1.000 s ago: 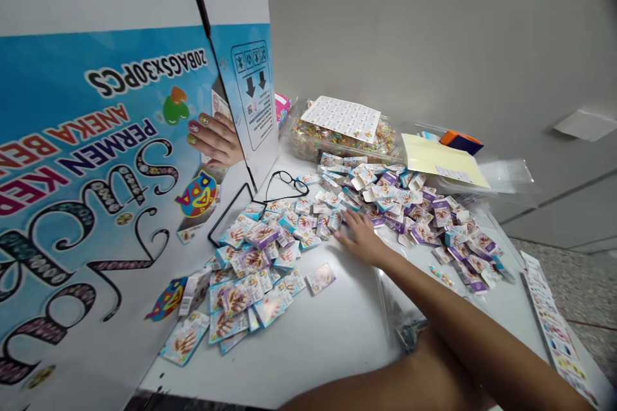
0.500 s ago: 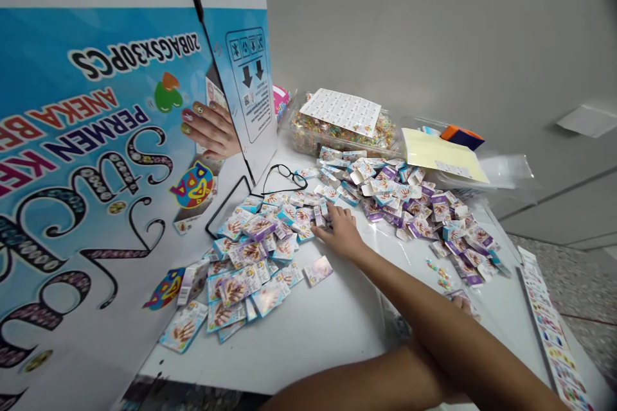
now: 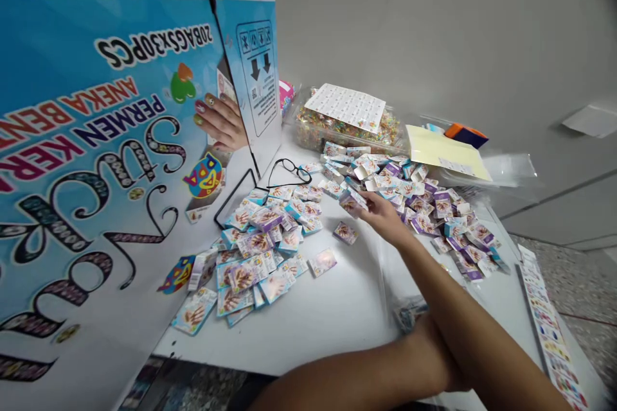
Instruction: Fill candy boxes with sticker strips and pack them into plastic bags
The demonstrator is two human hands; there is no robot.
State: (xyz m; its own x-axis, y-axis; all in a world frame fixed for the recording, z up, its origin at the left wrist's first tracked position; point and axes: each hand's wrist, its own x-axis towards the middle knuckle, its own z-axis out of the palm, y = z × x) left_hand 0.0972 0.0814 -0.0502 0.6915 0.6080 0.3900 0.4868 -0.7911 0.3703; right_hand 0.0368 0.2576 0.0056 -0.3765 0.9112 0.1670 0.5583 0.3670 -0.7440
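Observation:
My right hand [image 3: 382,213] reaches out over the table, its fingers pinching a small printed candy box [image 3: 353,201]. It is beside the right-hand heap of small blue and purple boxes [image 3: 424,205], some with flaps up. Below the held box, one small box [image 3: 346,232] lies alone; another loose box [image 3: 322,262] rests nearer the left-hand heap [image 3: 255,244]. My left forearm [image 3: 366,369] passes under the right one, which hides the left hand's fingers. A clear plastic bag [image 3: 407,311] lies beside the left wrist.
A large printed carton [image 3: 144,160] stands along the left, with black-framed glasses [image 3: 289,167] near it. At the back is a clear tub of small colourful pieces [image 3: 313,128] under a printed sheet [image 3: 345,106]. A yellow sheet [image 3: 443,151] and a sticker strip [image 3: 549,327] lie to the right.
My right hand has moved right and away from the left heap, and now holds a box. A box now lies alone on the table. My left fingers, partly visible before, are hidden.

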